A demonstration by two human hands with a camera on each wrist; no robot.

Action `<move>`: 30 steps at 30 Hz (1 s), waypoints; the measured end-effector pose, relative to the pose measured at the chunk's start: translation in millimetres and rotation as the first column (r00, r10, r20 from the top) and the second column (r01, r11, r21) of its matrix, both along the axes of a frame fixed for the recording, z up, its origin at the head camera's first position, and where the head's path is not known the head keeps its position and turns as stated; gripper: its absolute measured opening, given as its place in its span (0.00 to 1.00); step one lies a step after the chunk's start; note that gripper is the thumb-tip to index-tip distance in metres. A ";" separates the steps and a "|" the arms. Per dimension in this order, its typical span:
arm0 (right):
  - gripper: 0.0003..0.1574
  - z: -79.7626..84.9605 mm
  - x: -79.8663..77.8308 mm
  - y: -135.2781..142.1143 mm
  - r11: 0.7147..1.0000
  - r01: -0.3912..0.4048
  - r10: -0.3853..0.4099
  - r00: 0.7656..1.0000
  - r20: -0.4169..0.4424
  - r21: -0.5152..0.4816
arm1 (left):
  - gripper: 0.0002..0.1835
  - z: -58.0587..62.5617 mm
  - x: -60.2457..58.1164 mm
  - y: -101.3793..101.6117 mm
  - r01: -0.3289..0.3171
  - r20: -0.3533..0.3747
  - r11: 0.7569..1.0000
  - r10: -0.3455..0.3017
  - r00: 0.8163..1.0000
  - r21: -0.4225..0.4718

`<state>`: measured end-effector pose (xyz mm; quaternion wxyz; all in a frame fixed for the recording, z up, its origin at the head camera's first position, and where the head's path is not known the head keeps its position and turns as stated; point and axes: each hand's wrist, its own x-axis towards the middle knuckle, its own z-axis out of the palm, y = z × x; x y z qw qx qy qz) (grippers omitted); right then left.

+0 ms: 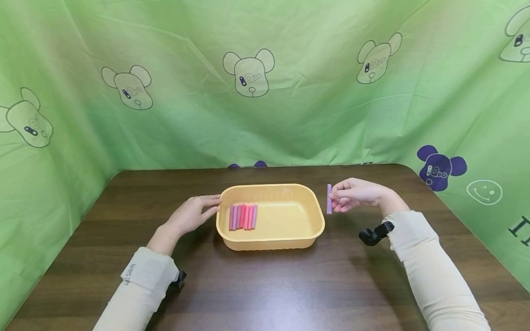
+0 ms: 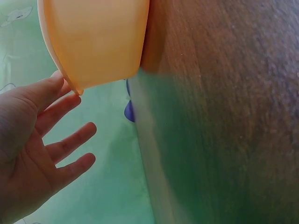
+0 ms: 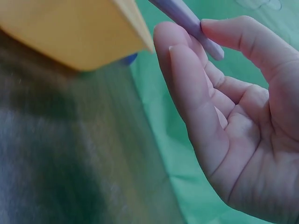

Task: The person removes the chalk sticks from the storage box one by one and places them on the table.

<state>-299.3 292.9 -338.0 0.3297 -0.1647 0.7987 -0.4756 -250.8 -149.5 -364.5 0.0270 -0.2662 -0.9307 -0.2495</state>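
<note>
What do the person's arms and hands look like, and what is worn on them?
The left sleeve and right sleeve are long and cream, with broad cuffs. Dark lettering, too small to read, marks the left cuff. A small black device sits at each wrist. The left hand and right hand wear no gloves.

On the dark wood-grain desk [image 1: 274, 292], near the far edge, roughly midway between side edges: yellow tray [image 1: 271, 244].
</note>
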 end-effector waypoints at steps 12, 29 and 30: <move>0.10 -32.6 -6.1 16.9 1.000 0.011 -0.008 0.994 0.105 -0.026 | 0.20 -0.9 -0.1 0.2 -0.006 0.005 1.000 0.006 1.000 -0.004; 0.09 -49.1 -10.1 8.5 0.987 0.071 -0.088 0.989 0.118 0.141 | 0.21 -0.1 0.1 1.0 -0.014 0.019 1.000 0.015 1.000 -0.013; 0.09 -49.5 -10.3 7.7 0.986 0.071 -0.089 0.989 0.115 0.148 | 0.21 -0.1 0.1 0.9 -0.014 0.018 1.000 0.014 1.000 -0.014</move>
